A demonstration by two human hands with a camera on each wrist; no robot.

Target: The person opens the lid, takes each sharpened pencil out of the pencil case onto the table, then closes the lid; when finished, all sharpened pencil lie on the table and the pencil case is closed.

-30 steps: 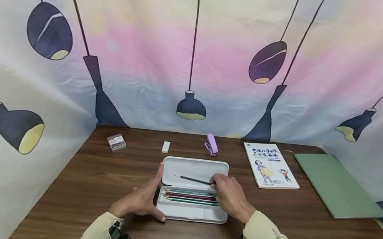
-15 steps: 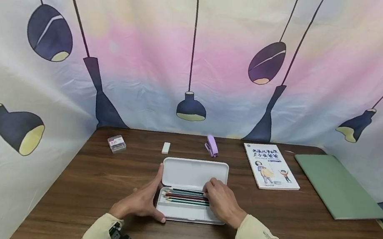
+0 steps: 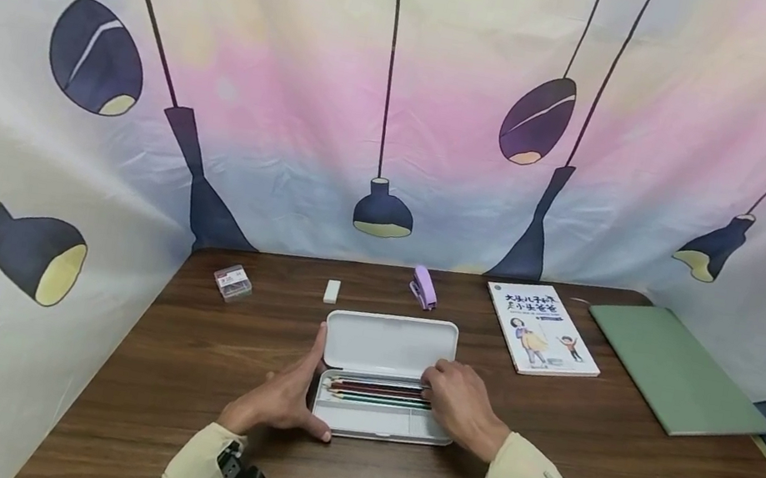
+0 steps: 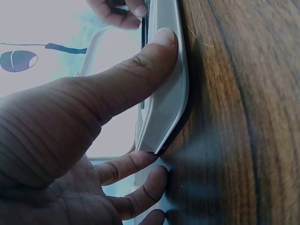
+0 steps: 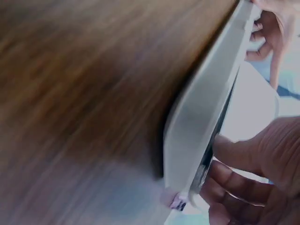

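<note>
A white pencil case (image 3: 360,424) lies open on the table, its lid (image 3: 390,345) tipped back. Several pencils (image 3: 376,391) lie side by side in the rear compartment, points to the left. My left hand (image 3: 281,395) grips the case's left end; in the left wrist view its thumb (image 4: 145,65) presses the front wall and fingers bend at the corner. Inside the right end, my right hand (image 3: 462,403) has curled fingers at the pencils' blunt ends. The right wrist view shows its thumb (image 5: 234,151) and forefinger pinching at a dark pencil low in the tray.
Behind the case are a small clear box (image 3: 233,283), a white eraser (image 3: 332,291) and a purple stapler (image 3: 424,288). To the right lie a picture-covered book (image 3: 542,331) and a green folder (image 3: 680,373). A lamp-patterned cloth (image 3: 309,134) hangs behind the table.
My right hand has lowered a dark pencil from over the lid into the tray beside the others, then shifted slightly right. My left hand stays on the case's left end.
</note>
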